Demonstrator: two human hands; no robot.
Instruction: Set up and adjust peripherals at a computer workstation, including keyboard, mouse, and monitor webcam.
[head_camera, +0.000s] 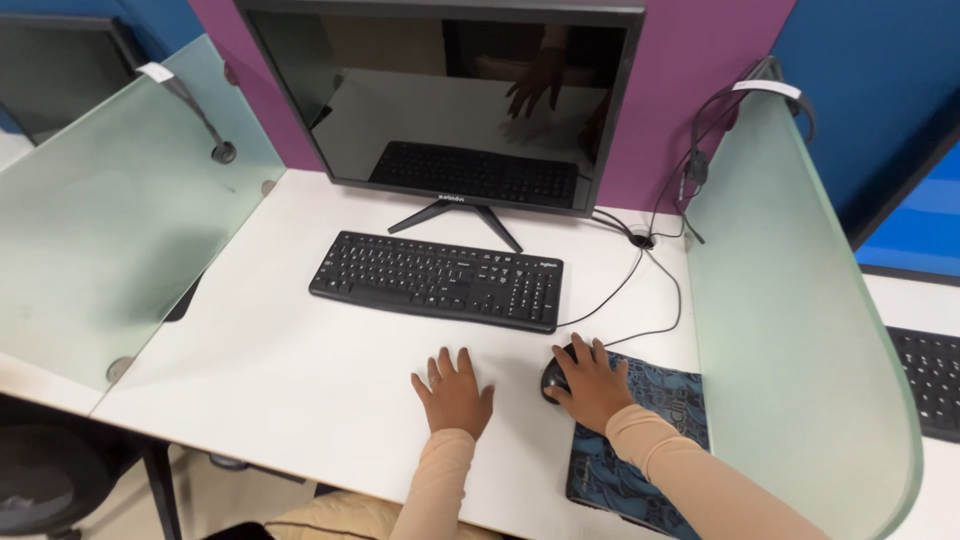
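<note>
The right hand's fingers drape forward over a black computer mouse, curved around its back and closed lightly on it; only the mouse's left edge shows from under the palm. The right hand sits low and right of centre in the frame, at the upper left corner of a dark blue patterned mouse pad. The left hand lies flat on the white desk just left of the mouse, fingers spread apart, palm down, holding nothing.

The mouse looks like a light, rigid plastic shell, smooth and a little slippery, which should slide easily on the pad; it is best taken from above with the palm on its hump and thumb and outer fingers on its flanks. Its thin cable trails up toward the back of the desk and may tug slightly.

Above the hands lies one black keyboard, and behind it one dark monitor on its stand. One headset hangs on the frosted glass divider at the right; a second divider stands at the left. A second keyboard shows partly at the right edge, on the neighbouring desk. Counted: one mouse, one pad, two keyboards, two dividers.
</note>
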